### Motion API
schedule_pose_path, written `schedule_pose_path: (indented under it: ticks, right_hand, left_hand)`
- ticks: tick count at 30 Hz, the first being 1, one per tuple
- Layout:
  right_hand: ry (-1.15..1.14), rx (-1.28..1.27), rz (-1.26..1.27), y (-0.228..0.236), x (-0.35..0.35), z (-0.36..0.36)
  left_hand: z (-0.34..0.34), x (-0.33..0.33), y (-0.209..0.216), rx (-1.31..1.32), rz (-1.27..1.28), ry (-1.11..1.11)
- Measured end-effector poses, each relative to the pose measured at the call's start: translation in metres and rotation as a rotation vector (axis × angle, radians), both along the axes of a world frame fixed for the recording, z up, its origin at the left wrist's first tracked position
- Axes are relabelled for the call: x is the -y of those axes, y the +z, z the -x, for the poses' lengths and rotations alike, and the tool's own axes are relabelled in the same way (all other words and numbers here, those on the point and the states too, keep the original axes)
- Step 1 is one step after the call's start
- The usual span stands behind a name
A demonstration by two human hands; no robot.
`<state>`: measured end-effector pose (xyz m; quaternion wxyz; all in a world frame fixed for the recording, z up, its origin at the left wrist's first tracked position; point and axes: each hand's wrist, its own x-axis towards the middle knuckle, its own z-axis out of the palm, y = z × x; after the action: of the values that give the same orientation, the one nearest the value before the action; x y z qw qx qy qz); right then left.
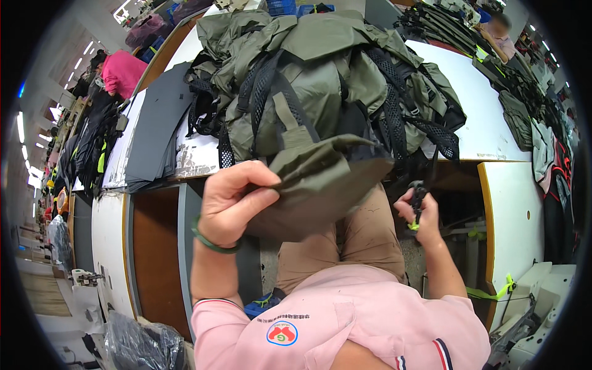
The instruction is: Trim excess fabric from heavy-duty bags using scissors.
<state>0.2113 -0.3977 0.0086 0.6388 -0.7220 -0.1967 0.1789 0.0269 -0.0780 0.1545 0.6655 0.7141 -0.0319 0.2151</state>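
- One scuffed white worktop (484, 126) bears a crumpled olive-green fabric heap with black mesh straps (317, 80), which covers its middle and reaches the near edge.
- Left hand (229, 200): thumb and forefinger pinch a loose olive-green fabric panel (314, 185), raised before the middle of the near edge.
- Right hand (428, 213): fingers curl round a small black object with a yellow-green tip (417, 206) (too small to tell its kind), farther right and below that edge.
- Several flat dark-grey sheets (157, 117) lie at the worktop's left end, overhanging the near edge.
- Blue plastic crates (282, 7) stand past the far edge.
- Beyond the left end, a person in a bright pink top (125, 71) bends over; another person (502, 44) is at upper right.
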Motion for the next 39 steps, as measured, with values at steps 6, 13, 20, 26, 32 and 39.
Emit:
schedule_pose_path:
  ticks: [6, 13, 20, 26, 32, 39]
  right_hand:
    - [0.055, 0.245, -0.359, 0.083, -0.011, -0.018]
    - [0.508, 0.089, -0.256, 0.121, -0.038, 0.026]
    - [0.511, 0.028, 0.149, 0.079, -0.039, 0.023]
    - [0.495, -0.018, 0.182, 0.069, -0.032, 0.022]
    - [0.558, 0.870, 0.541, 0.083, -0.007, -0.010]
    - [0.673, 1.087, 0.719, 0.102, 0.018, -0.036]
  left_hand:
    - [0.005, -0.008, 0.058, -0.190, -0.332, -0.644]
    - [-0.013, 0.032, -0.008, -0.370, -0.365, -0.411]
    - [-0.014, 0.056, -0.088, -0.454, 0.019, -0.356]
    - [-0.016, 0.082, -0.115, -0.528, 0.155, -0.324]
    - [-0.012, 0.095, -0.130, -0.103, -0.322, -0.030]
    - [-0.009, 0.100, -0.138, 0.179, -0.736, -0.020]
